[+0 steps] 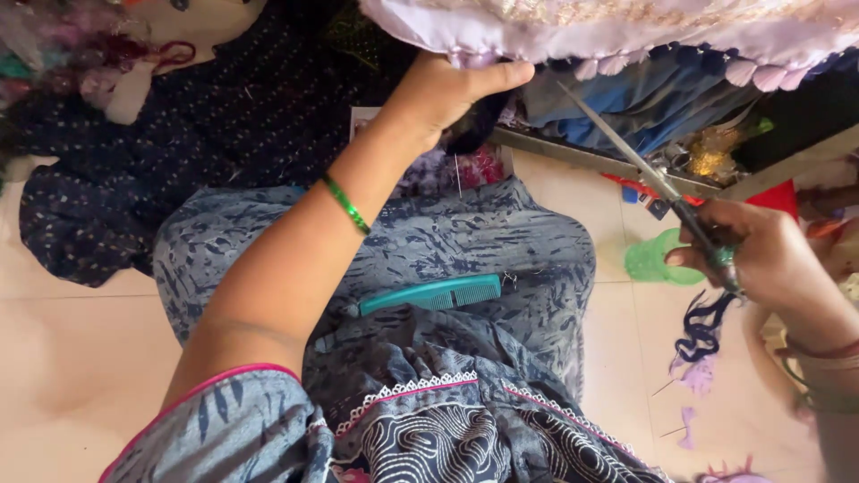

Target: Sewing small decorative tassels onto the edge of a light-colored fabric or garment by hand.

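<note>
We grip the lilac cloth (626,31) with our left hand (443,89). Our right hand (761,255), right of one comb (434,293), clasps one pair of scissors (658,183).

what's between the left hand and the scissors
In the head view, blue folded cloth under the lilac fabric lies between the left hand and the scissors.

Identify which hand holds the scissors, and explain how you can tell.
The right hand holds the scissors, blades pointing up-left. The left hand grips the lilac fabric's edge instead.
</note>
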